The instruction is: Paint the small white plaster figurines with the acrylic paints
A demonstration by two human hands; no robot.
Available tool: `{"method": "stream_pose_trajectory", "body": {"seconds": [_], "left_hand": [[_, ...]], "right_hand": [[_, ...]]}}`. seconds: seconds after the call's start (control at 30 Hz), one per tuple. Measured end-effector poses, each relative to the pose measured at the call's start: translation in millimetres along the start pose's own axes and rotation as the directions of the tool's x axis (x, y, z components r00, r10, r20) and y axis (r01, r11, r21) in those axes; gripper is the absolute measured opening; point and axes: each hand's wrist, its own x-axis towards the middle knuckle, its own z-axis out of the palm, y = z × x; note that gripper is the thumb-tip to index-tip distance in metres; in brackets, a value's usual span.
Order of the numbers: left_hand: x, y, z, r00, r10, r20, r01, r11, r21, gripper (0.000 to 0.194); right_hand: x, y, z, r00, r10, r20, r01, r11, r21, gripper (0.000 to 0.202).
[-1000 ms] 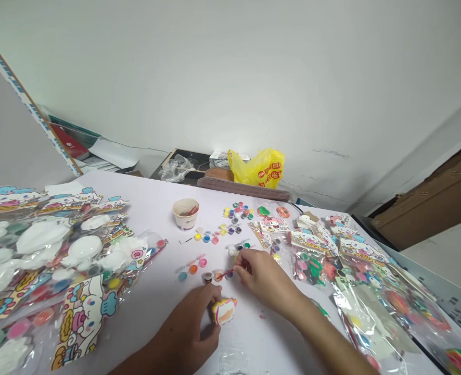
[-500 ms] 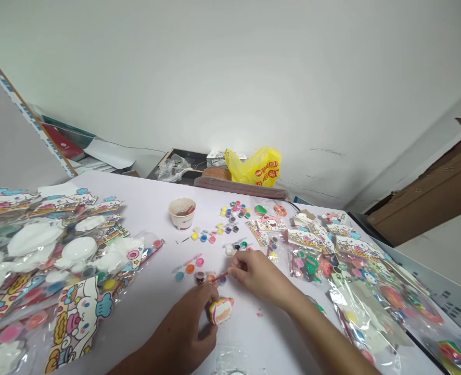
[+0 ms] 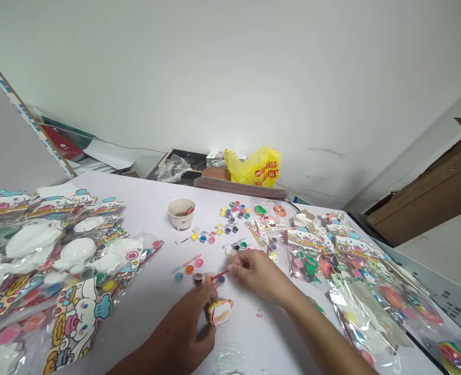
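Between the thumb and fingers of my left hand is a small painted figurine, white and peach with a yellow and pink edge. My right hand pinches a thin red paintbrush, its tip end pointing left at the little paint pots. Beyond my left fingers lie a brown paint pot, an orange pot and a light blue pot. The peach pot is partly hidden by the brush and my fingers. A purple pot sits just below the brush.
A paper cup with dark water and a red stick stands farther back. Several strips of paint pots lie mid-table. Bagged white figurines cover the left side; more bagged kits lie right. A yellow plastic bag rests behind the table.
The brush in my right hand has shifted very slightly over the pots, and its angle is a little different. My left hand keeps its hold on the figurine.
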Motion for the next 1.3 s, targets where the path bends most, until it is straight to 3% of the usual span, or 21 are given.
{"method": "stream_pose_trajectory", "body": {"seconds": [0.13, 0.23, 0.33, 0.4, 0.57, 0.7, 1.0, 1.3], "left_hand": [[-2, -3, 2.7, 1.0, 0.017, -0.006, -0.017, 1.0, -0.005, 0.031], [-7, -11, 10.6, 0.995, 0.019, -0.099, -0.022, 0.999, -0.029, 0.036], [-11, -15, 15.5, 0.987, -0.01, -0.161, 0.001, 0.998, -0.055, 0.043], [-11, -14, 13.1, 0.989, -0.035, -0.146, 0.023, 0.996, -0.082, 0.043], [-2, -1, -3.4, 0.998, -0.065, 0.022, 0.068, 0.981, -0.181, 0.022], [2, 3, -9.5, 0.998, -0.067, 0.0, 0.065, 0.966, -0.249, 0.017], [3, 7, -16.9, 0.996, -0.07, 0.05, 0.083, 0.936, -0.343, 0.012], [3, -4, -8.8, 0.996, -0.087, 0.032, 0.092, 0.93, -0.355, 0.016]], "right_hand": [[-3, 4, -5, 1.0, 0.024, 0.003, -0.024, 0.999, 0.044, 0.023], [-11, 7, -12, 0.999, 0.048, 0.001, -0.048, 0.995, 0.082, 0.023], [-26, 11, -17, 0.995, 0.084, -0.052, -0.076, 0.987, 0.139, 0.026], [-40, 15, -16, 0.989, 0.102, -0.107, -0.081, 0.98, 0.184, 0.028], [-70, 32, 9, 0.977, 0.118, -0.178, -0.022, 0.885, 0.464, 0.03], [-79, 42, 34, 0.968, 0.127, -0.217, 0.015, 0.832, 0.555, 0.033], [-79, 50, 49, 0.964, 0.088, -0.252, 0.083, 0.8, 0.595, 0.028], [-76, 45, 55, 0.973, 0.083, -0.215, 0.056, 0.819, 0.571, 0.034]]}}
